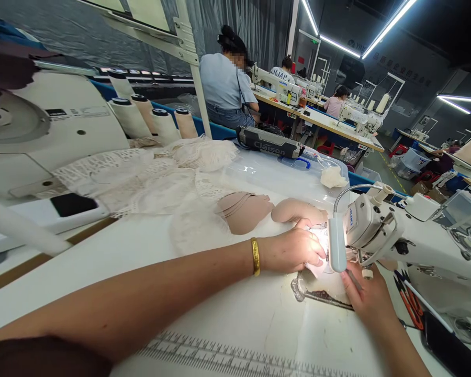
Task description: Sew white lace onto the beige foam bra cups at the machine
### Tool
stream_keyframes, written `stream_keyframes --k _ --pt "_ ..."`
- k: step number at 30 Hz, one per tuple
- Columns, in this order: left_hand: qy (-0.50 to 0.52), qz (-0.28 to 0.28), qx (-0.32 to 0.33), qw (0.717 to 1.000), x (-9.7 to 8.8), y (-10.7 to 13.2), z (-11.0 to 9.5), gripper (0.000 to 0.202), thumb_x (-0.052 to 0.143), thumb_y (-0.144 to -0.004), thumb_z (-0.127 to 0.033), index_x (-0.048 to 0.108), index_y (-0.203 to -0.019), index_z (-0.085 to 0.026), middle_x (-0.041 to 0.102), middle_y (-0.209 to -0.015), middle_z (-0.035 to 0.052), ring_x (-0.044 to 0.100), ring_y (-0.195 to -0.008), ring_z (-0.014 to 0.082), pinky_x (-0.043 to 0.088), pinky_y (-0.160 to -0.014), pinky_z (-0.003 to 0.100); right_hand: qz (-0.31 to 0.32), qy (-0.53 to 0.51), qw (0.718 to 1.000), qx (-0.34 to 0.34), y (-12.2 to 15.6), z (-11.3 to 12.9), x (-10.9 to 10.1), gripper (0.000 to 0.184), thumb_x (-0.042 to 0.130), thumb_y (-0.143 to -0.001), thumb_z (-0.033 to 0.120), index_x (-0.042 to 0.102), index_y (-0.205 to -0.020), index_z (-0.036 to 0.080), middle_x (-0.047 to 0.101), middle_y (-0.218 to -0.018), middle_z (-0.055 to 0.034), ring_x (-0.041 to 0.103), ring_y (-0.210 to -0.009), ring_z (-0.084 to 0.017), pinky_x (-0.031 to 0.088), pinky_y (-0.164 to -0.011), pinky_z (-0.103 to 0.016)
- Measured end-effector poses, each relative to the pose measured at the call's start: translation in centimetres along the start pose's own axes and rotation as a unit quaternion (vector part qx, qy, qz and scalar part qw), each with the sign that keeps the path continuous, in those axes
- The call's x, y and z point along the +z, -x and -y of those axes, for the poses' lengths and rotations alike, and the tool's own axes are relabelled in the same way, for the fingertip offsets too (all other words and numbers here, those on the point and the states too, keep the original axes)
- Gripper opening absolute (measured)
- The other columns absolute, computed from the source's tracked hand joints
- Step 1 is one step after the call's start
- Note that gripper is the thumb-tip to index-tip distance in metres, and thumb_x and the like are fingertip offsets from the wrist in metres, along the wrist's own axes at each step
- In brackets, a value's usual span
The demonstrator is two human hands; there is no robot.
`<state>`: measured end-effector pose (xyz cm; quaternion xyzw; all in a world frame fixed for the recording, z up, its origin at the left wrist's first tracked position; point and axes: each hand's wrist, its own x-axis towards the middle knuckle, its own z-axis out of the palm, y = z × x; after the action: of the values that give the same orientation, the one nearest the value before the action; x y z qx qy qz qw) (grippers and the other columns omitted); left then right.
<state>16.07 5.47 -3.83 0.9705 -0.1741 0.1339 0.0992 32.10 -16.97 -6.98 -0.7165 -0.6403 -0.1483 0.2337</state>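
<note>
My two bare hands were at work at a white sewing machine [392, 230], whose head stood at the right of the white tabletop [204, 314]; my left hand [298, 248], with a gold bracelet [255, 256] at the wrist, lay just left of the machine's needle area, its fingers curled and gripping a piece of pale fabric [316, 268]; that fabric lay beside the machine's head, brightly lit by a small lamp [337, 243] on a bendable neck; my right hand [369, 290] reached in on the near side of the machine, its fingers stretched toward the needle area, but the head and lamp hid part of it and I could not tell whether it gripped the fabric; left of the machine, beyond my left hand, lay beige curved pieces [245, 212], and farther left a heap of white lace [141, 180]; orange-handled scissors [410, 303] lay on the near side of the machine, right of my right hand; well beyond the machine, a person in a light blue shirt [222, 86] sat at another table.
</note>
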Motion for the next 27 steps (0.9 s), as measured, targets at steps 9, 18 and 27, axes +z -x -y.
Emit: stream_keyframes --k 9,18,27 --pt "-0.01 -0.03 0.008 0.999 0.18 -0.13 -0.03 0.034 0.059 -0.072 0.004 0.069 -0.089 -0.025 0.075 -0.11 -0.0008 0.064 -0.102 0.0222 0.032 -0.099 0.047 -0.032 -0.078 0.993 0.077 -0.05 0.05 -0.12 0.02 0.047 -0.104 0.034 0.063 -0.108 0.023 0.069 -0.102 -0.0135 0.068 -0.098 -0.03 0.059 -0.079 -0.045" --pt "-0.011 -0.029 -0.004 1.0 0.51 -0.05 -0.46 0.035 0.059 -0.071 0.003 0.069 -0.091 -0.024 0.075 -0.104 -0.0015 0.065 -0.096 0.0194 0.032 -0.098 0.046 -0.036 -0.07 0.994 0.074 -0.32 0.43 -0.49 0.018 0.048 -0.104 0.034 0.064 -0.102 0.024 0.07 -0.101 -0.0132 0.069 -0.095 -0.031 0.06 -0.076 -0.043" --pt "-0.005 -0.015 -0.016 1.0 0.45 0.02 -0.5 0.037 0.055 -0.076 0.002 0.07 -0.095 -0.025 0.076 -0.112 0.0014 0.064 -0.1 0.0231 0.028 -0.1 0.048 -0.033 -0.067 0.995 0.06 0.01 -0.01 -0.18 0.017 0.048 -0.104 0.031 0.063 -0.104 0.023 0.069 -0.1 -0.0119 0.068 -0.095 -0.029 0.058 -0.077 -0.043"
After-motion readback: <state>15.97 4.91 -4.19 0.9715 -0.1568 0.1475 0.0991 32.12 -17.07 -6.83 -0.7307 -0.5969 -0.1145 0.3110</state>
